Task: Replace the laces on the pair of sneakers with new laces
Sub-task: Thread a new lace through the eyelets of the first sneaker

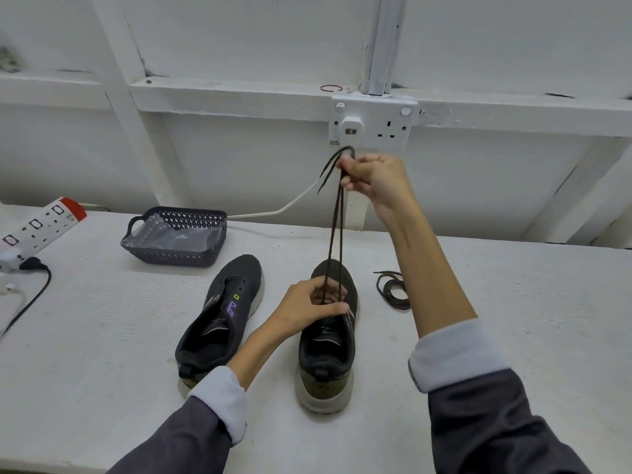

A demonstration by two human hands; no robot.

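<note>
Two black sneakers stand on the white table, toes pointing away from me. The left sneaker (222,313) has no lace in it. My left hand (309,302) rests on the right sneaker (326,340) over its eyelets, fingers curled around the shoe's upper there. A dark lace (333,234) runs up from the eyelets in two taut strands. My right hand (371,181) pinches both strands high above the shoe, and the two lace ends hang over its fingers.
Another dark lace (393,290) lies coiled on the table right of the right sneaker. A dark plastic basket (178,234) with a clear bag stands behind the left sneaker. A power strip (37,227) lies far left; a wall socket (372,123) is behind.
</note>
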